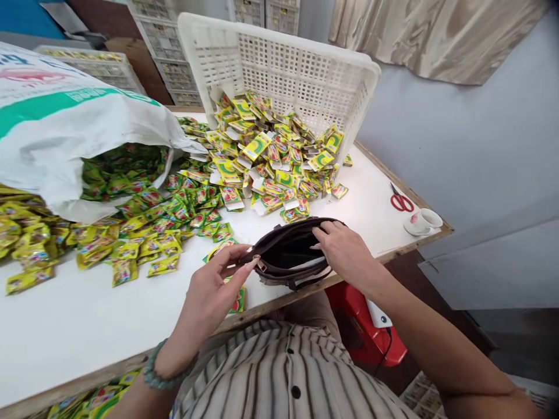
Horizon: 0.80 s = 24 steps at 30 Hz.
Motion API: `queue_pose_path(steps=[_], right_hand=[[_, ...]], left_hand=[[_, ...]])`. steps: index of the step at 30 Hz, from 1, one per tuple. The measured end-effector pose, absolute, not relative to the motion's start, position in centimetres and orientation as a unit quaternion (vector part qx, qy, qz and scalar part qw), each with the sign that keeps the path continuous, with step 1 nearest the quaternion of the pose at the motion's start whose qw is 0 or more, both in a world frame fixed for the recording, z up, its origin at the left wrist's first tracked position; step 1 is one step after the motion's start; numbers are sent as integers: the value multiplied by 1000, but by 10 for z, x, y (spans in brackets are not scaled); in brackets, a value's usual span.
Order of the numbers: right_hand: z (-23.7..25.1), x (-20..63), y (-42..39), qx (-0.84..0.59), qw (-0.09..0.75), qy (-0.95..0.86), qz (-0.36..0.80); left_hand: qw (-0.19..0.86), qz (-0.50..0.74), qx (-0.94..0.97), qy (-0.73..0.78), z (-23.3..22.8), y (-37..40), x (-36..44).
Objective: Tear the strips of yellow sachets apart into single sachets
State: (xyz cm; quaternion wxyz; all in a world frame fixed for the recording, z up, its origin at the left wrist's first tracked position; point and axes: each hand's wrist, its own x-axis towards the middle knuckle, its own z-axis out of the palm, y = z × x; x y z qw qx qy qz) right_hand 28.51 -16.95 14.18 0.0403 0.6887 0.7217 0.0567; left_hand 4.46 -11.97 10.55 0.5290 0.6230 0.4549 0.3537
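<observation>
A dark brown pouch (286, 256) lies open at the near edge of the white table (87, 326). My left hand (213, 285) pinches its left end by the zipper. My right hand (343, 247) rests on its right rim, with the fingertips reaching into the opening. A green and yellow sachet (238, 299) lies half under my left hand. Just beyond the pouch lies a heap of yellow and green paper sleeves (271, 157).
A white plastic crate (279, 64) lies tipped on its side behind the sleeves. A large white sack (65, 128) at left spills several green sachets (144, 221). Red scissors (400, 201) and a white cup (425, 221) sit at the right edge. A red object (362, 326) stands under the table.
</observation>
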Motion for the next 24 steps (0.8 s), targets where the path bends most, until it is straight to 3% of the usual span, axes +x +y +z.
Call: queue_pose_path(steps=[5, 8, 11, 15, 17, 20, 24], right_hand=[[150, 278, -153, 701, 135, 700, 13], [150, 277, -147, 685, 139, 715, 31], [147, 267, -149, 669, 36, 742, 32], [141, 235, -160, 595, -183, 772, -129], [136, 218, -164, 582, -239, 755, -183], [128, 205, -168, 620, -260, 726, -148], [128, 211, -173, 605, -200, 770, -39]], left_hand=[[551, 358, 608, 446, 108, -114, 42], [580, 368, 587, 429, 114, -113, 44], [617, 398, 554, 393, 119, -116, 48], [646, 419, 536, 346, 122, -120, 55], [659, 422, 526, 334, 122, -121, 57], [665, 414, 526, 331, 120, -118, 56], [627, 397, 570, 353, 114, -110, 51]])
